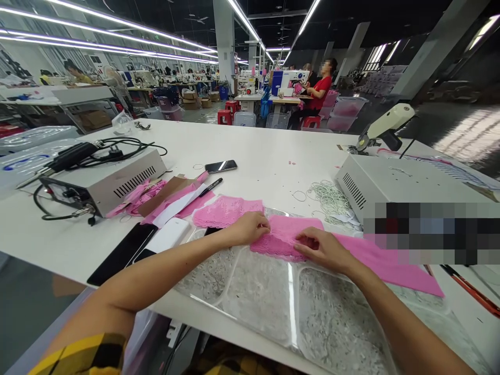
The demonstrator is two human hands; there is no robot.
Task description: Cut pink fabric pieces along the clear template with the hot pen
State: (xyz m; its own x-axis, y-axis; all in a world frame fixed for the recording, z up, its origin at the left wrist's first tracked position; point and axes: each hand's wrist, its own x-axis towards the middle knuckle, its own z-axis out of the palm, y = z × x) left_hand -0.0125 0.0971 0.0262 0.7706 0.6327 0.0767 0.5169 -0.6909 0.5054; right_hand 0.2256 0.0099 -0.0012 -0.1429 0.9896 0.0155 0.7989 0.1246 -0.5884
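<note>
A pink lace-edged fabric piece lies on a clear plastic sheet over a grey stone-patterned mat. At its left edge, my left hand is closed, fingers and thumb pinching the fabric. My right hand rests at the right side of the same piece, fingers curved, with a gap showing between thumb and forefinger. Another pink lace piece lies beyond my left wrist. A plain pink cloth strip stretches out to the right, partly behind my right wrist.
Left are a grey box device with a cabled black handpiece, pink scraps, a marker and a phone. Right are tangled pale strings, another grey box and orange-handled tool. Beyond the table, a person in red sits by sewing machines.
</note>
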